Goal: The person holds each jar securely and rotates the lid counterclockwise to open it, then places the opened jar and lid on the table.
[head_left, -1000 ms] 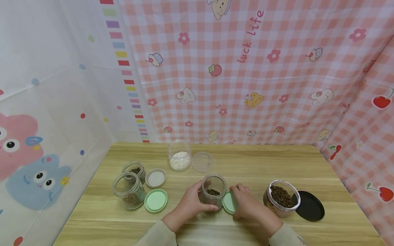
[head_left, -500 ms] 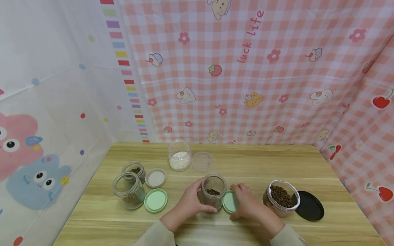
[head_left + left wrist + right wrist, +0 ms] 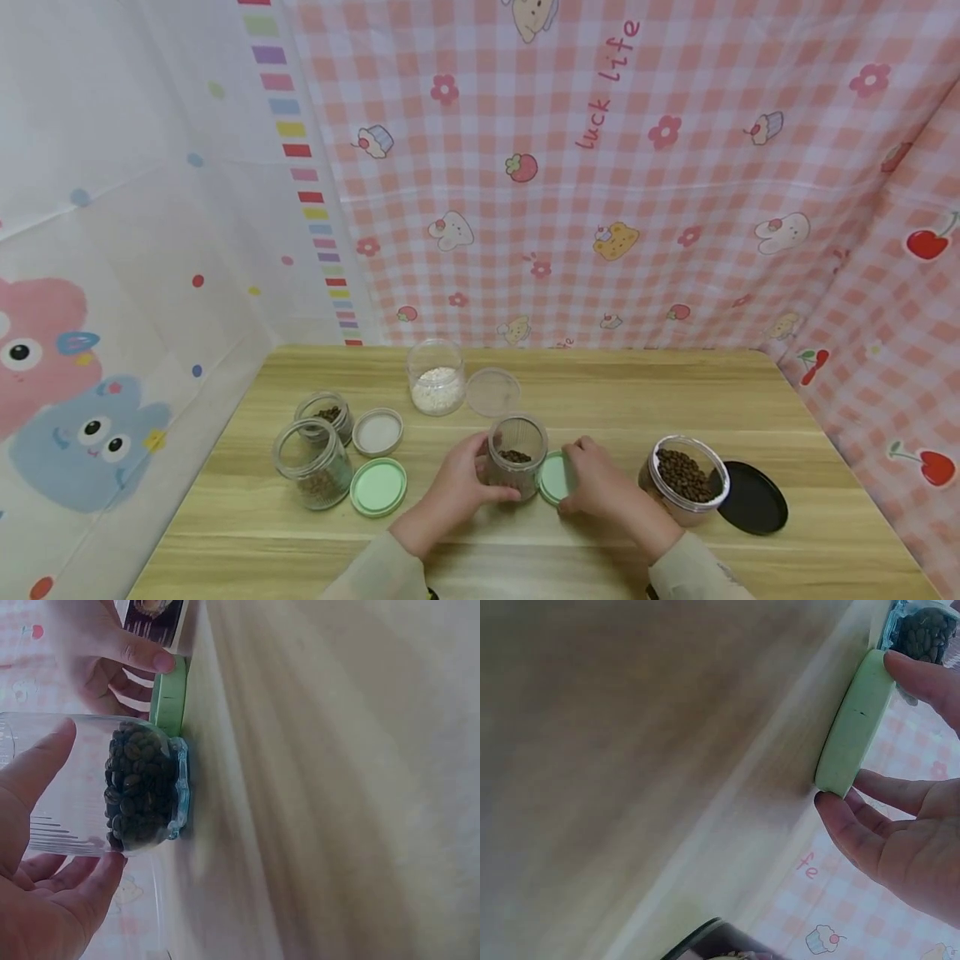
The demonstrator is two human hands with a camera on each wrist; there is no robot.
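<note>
My left hand (image 3: pixel 452 492) grips a clear ribbed glass jar (image 3: pixel 516 475) from its left side, thumb in front. The jar stands upright and lidless on the table, with dark coffee beans (image 3: pixel 142 784) in its bottom part. Touching or nearly touching its right side, a light green lid (image 3: pixel 555 477) lies flat on the table. My right hand (image 3: pixel 602 486) holds that lid by its rim, with the thumb on the near edge and fingers on the far edge. In the right wrist view the lid (image 3: pixel 855 724) shows edge-on between thumb and fingers.
At the right stand an uncapped tub of coffee beans (image 3: pixel 684 477) and a black lid (image 3: pixel 753 498). Two uncapped jars, the nearer one (image 3: pixel 318 475) in front, stand left by a grey lid (image 3: pixel 377 432) and another green lid (image 3: pixel 378 487). Behind are a jar of white grains (image 3: pixel 437 390) and a clear lid (image 3: pixel 492 392).
The jar and the green lid have slid slightly away from me along with both hands. The head view has shifted a little. Both holds look the same.
</note>
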